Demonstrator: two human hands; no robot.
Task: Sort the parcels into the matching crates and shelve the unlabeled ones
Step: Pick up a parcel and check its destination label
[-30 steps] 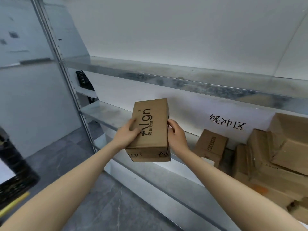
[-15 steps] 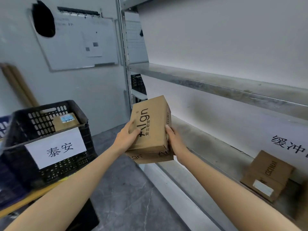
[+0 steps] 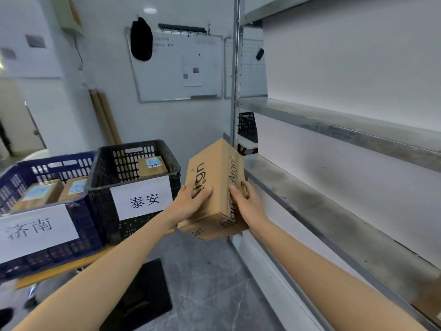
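A brown cardboard parcel (image 3: pixel 216 177) printed "Align" hangs in front of me, held between both hands. My left hand (image 3: pixel 191 201) grips its left face, fingers laid over the print. My right hand (image 3: pixel 245 199) clasps its right side. No shipping label shows on the faces I see. To the left stands a black crate (image 3: pixel 105 168) with a paper sign, one labelled parcel (image 3: pixel 152 165) inside. Further left is a blue crate (image 3: pixel 78 223) with its own sign, holding labelled parcels (image 3: pixel 38 193).
Metal shelves (image 3: pixel 334 206) run along the right, the upright post (image 3: pixel 236 80) just behind the parcel. Both crates rest on a wooden board (image 3: pixel 71 266). A whiteboard (image 3: pixel 176 68) hangs on the far wall. A black mat (image 3: pixel 143 297) lies on the grey floor.
My view has swung left, away from the shelf with its boxes, bringing both crates into sight. The parcel stays held in both hands and now sits next to the black crate.
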